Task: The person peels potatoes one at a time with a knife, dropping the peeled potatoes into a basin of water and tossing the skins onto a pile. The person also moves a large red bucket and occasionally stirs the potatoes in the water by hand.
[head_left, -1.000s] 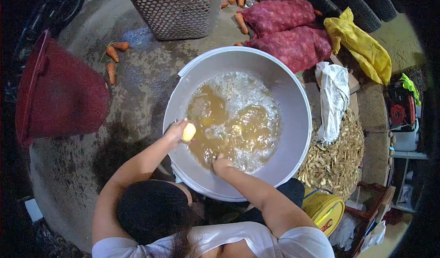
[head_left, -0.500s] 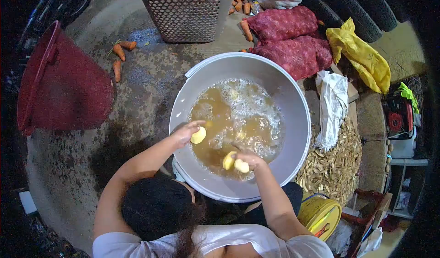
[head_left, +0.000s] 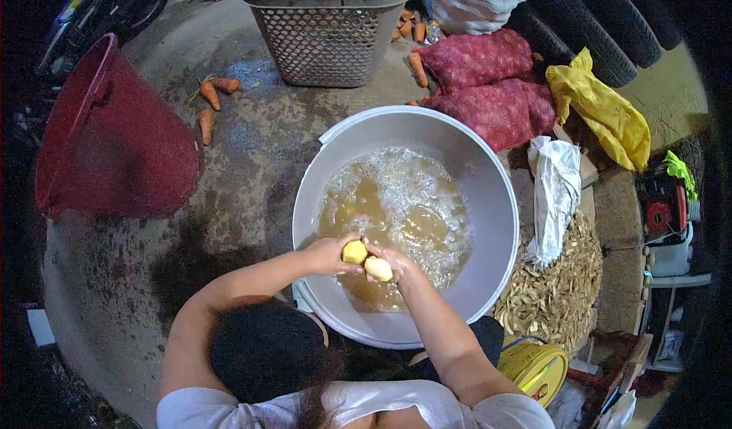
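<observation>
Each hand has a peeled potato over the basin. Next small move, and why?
Probably lower both into the water and rub them there. The left hand grips a peeled potato and the right hand a second potato, side by side just above the murky, foamy water at the near side of the grey basin, so a short dip seems the easiest move.

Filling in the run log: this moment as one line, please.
left hand: holds peeled potato | right hand: holds second peeled potato | both: side by side above murky foamy water in grey basin
</observation>
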`<state>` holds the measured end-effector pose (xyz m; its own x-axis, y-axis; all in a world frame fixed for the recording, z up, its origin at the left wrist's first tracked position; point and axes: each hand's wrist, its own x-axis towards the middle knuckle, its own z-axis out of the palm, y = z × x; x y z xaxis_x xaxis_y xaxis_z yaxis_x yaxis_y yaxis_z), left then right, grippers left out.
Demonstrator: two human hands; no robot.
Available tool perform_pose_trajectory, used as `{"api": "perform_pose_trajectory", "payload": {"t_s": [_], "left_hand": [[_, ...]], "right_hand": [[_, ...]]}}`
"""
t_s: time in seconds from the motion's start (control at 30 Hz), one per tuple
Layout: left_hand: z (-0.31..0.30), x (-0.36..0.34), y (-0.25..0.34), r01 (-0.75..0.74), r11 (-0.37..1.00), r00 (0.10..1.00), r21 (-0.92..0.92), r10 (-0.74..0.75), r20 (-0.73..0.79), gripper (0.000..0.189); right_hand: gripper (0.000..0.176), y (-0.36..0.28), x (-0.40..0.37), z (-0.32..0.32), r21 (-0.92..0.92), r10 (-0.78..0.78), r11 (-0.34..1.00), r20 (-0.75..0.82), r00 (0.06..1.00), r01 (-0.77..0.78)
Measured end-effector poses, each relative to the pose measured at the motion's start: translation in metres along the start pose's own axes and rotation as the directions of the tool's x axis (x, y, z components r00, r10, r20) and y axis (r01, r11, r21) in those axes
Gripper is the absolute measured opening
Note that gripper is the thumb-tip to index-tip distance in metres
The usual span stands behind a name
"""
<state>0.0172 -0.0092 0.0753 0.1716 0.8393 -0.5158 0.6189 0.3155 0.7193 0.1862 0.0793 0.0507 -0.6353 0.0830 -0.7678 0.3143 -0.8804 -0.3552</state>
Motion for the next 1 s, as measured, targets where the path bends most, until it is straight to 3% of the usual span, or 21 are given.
{"api": "perform_pose_trajectory", "payload": {"t_s": [0.07,0.13,0.2,0.23,0.27,0.3,0.33,0.4,0.43,0.47,0.5,0.53,0.6,0.63,0.67,0.77,0.83,0.87,0.93,0.97,1.0], "left_hand": [[0.001,-0.004,-0.003,-0.021,1.0,0.999,0.002,0.021,-0.031,0.075],[0.003,-0.007,-0.009,-0.145,0.964,0.987,-0.225,0.126,-0.096,0.068],[-0.001,-0.006,-0.023,-0.101,0.942,0.988,-0.321,0.057,-0.141,0.062],[-0.012,-0.007,-0.029,-0.218,0.9,0.943,-0.379,0.094,-0.318,0.062],[-0.026,-0.007,-0.035,-0.341,0.846,0.866,-0.41,0.113,-0.487,0.063],[-0.062,-0.031,-0.014,-0.283,0.846,0.856,-0.451,0.011,-0.516,0.059],[-0.086,-0.039,-0.029,-0.408,0.842,0.738,-0.354,0.076,-0.671,0.055],[-0.157,-0.084,-0.03,-0.614,0.785,0.316,-0.079,0.154,-0.936,0.039],[-0.196,-0.121,-0.025,-0.543,0.836,0.249,-0.083,0.066,-0.966,0.029],[-0.232,-0.158,-0.026,-0.336,0.939,0.06,0.068,0.093,-0.994,0.03],[-0.272,-0.186,-0.048,-0.308,0.951,-0.174,0.008,-0.048,-0.984,0.036],[-0.294,-0.219,-0.039,-0.059,0.983,-0.395,0.171,0.135,-0.909,0.045],[-0.34,-0.273,-0.036,0.279,0.958,-0.548,0.065,0.214,-0.809,0.062],[-0.369,-0.306,-0.063,0.473,0.872,-0.52,0.128,0.393,-0.758,0.064],[-0.377,-0.328,-0.055,0.615,0.787,-0.497,-0.056,0.332,-0.802,0.071],[-0.406,-0.376,-0.087,0.651,0.694,-0.558,-0.309,0.16,-0.815,0.072],[-0.422,-0.398,-0.123,0.736,0.471,-0.494,-0.486,-0.118,-0.862,0.071],[-0.438,-0.406,-0.157,0.735,0.47,-0.495,-0.488,-0.119,-0.861,0.071],[-0.464,-0.414,-0.214,0.765,0.603,-0.426,-0.227,0.209,-0.88,0.081],[-0.412,-0.348,-0.106,0.816,0.488,-0.456,-0.311,0.21,-0.865,0.079],[-0.406,-0.32,-0.085,0.858,0.511,-0.317,-0.047,0.457,-0.831,0.067]], "right_hand": [[0.038,-0.001,-0.003,0.004,-0.162,0.075,0.983,-0.064,0.995,-0.085],[0.041,0.002,-0.002,-0.005,-0.171,0.077,0.982,-0.003,0.997,-0.076],[0.043,0.0,-0.004,-0.021,0.13,0.028,0.99,0.2,0.979,-0.055],[0.042,0.0,-0.003,-0.033,0.264,-0.007,0.962,0.289,0.957,-0.073],[0.042,0.003,-0.004,-0.044,0.259,-0.008,0.963,0.291,0.957,-0.07],[0.04,0.003,-0.008,-0.047,0.291,-0.075,0.956,0.152,0.986,0.028],[0.038,0.004,-0.013,-0.051,0.309,-0.136,0.943,0.01,0.991,0.127],[0.035,0.005,-0.017,-0.077,0.254,-0.122,0.957,-0.086,0.989,0.14],[0.035,0.01,-0.015,-0.094,0.34,-0.105,0.929,-0.132,0.986,0.145],[0.034,0.012,-0.016,-0.107,0.423,-0.085,0.893,-0.175,0.981,0.153],[0.034,0.012,-0.022,-0.117,0.42,-0.089,0.894,-0.172,0.981,0.155],[0.032,0.013,-0.027,-0.126,0.43,-0.132,0.878,-0.199,0.971,0.208],[0.03,0.012,-0.032,-0.132,0.438,-0.169,0.862,-0.225,0.96,0.255],[0.03,0.011,-0.033,-0.133,0.453,-0.171,0.848,-0.257,0.951,0.275],[0.03,0.01,-0.034,-0.131,0.467,-0.173,0.833,-0.289,0.942,0.296],[0.031,0.0,-0.032,-0.115,0.427,-0.172,0.851,-0.323,0.931,0.305],[0.032,-0.009,-0.026,-0.109,0.391,-0.178,0.869,-0.325,0.929,0.303],[0.032,-0.014,-0.023,-0.099,0.38,-0.184,0.873,-0.323,0.928,0.306],[0.033,-0.028,-0.023,-0.072,0.365,-0.187,0.881,-0.318,0.929,0.303],[0.035,-0.035,-0.026,-0.052,0.349,-0.224,0.88,-0.289,0.931,0.321],[0.036,-0.043,-0.023,-0.036,0.336,-0.262,0.878,-0.26,0.929,0.341]]}}
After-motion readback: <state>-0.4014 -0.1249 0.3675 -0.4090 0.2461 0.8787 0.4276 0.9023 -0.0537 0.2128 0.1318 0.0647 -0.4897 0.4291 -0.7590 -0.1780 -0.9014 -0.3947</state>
